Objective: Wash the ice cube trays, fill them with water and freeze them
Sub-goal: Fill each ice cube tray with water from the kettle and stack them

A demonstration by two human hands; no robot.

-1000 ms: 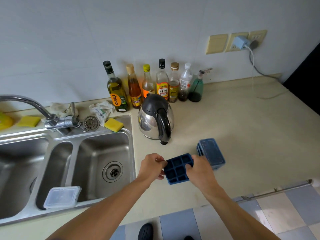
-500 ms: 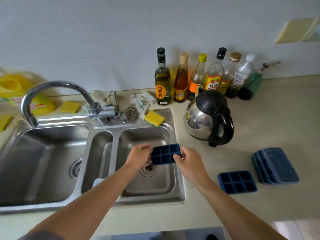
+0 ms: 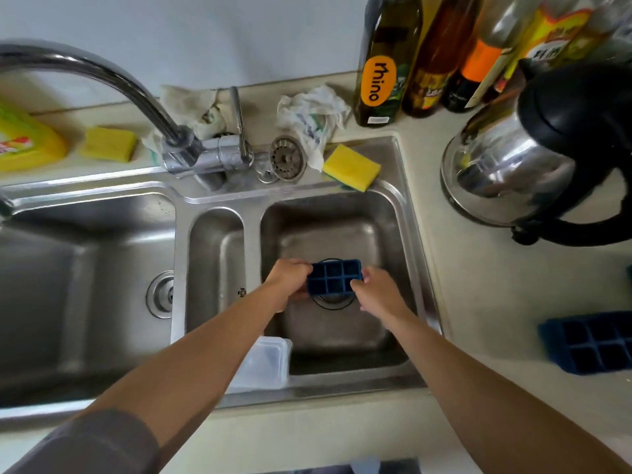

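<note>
A dark blue ice cube tray hangs low inside the right sink basin, over its drain. My left hand grips the tray's left end and my right hand grips its right end. A second blue ice cube tray lies open side up on the counter at the right edge. The chrome faucet arches to the left, its spout end out of view; no water runs from it.
A clear plastic lid leans on the sink's front rim. Yellow sponges, a strainer and rags lie behind the basins. A steel kettle and several bottles stand on the counter to the right.
Both hands carried the tray from the counter leftward and down into the right basin. The view has swung left and dropped closer to the sink.
</note>
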